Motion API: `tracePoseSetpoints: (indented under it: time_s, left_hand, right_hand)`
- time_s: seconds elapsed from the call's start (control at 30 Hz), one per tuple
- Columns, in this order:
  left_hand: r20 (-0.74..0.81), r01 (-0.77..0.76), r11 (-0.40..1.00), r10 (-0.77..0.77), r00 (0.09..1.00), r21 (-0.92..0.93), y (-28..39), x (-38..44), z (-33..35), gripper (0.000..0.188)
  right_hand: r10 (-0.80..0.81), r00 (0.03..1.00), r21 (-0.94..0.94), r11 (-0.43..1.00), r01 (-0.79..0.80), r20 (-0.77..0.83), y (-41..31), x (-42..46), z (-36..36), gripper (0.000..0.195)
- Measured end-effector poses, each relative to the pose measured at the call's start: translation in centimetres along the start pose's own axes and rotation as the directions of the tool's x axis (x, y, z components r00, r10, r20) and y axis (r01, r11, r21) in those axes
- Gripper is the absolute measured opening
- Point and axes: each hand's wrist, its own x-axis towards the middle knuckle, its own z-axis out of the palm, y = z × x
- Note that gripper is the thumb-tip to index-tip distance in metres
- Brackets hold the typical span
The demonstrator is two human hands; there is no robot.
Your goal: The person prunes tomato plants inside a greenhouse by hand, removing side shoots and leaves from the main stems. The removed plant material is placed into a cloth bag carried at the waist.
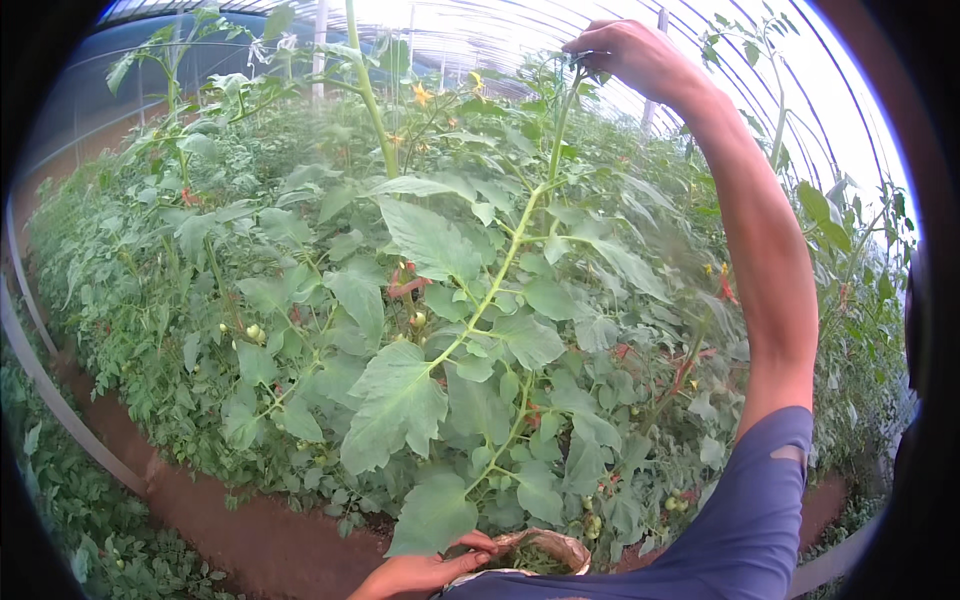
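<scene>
My right hand [634,60] is raised high, its fingertips pinched at the top of a tomato stem [559,139]. Small leaves and a thin green string [559,82] show just below those fingers. From this stem, a long tomato leaf [480,311] hangs down towards me, its broad leaflets spread. Low in the view, my left hand [431,571] is beside the rim of a bag [574,551] at my waist. Green plant cuttings [529,559] lie inside the bag. A large leaflet [435,517] partly covers the left fingers, so their grip is unclear.
Dense tomato plants with green tomatoes [255,332] and red ties [409,286] fill the bed ahead. A thick stem [367,97] rises left of my right hand. Bare soil [210,510] and a pale curved rail [67,420] lie at left. Overhead is the greenhouse roof [510,26].
</scene>
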Motion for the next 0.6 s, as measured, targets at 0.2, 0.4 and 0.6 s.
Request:
tracePoseSetpoints:
  time_s: [0.2, 0.4, 0.6]
  left_hand:
    - [-0.385, 0.154, 0.943, -0.265, 0.884, -0.295, -4.6, -1.8, 1.3, 0.022]
    - [-0.458, 0.231, 0.931, -0.342, 0.821, -0.283, -7.6, -2.3, 2.5, 0.028]
    - [-0.466, 0.140, 0.963, -0.235, 0.853, -0.230, -10.2, -2.6, 3.4, 0.032]
  right_hand:
    - [-0.168, 0.985, -0.404, 0.905, 0.135, -0.047, -1.3, -0.2, 0.1, 0.014]
    - [-0.161, 0.979, -0.477, 0.875, 0.084, -0.122, 0.6, -0.7, 1.7, 0.010]
    - [0.105, 0.902, -0.093, 0.983, -0.158, -0.420, -1.5, -0.6, -0.1, 0.017]
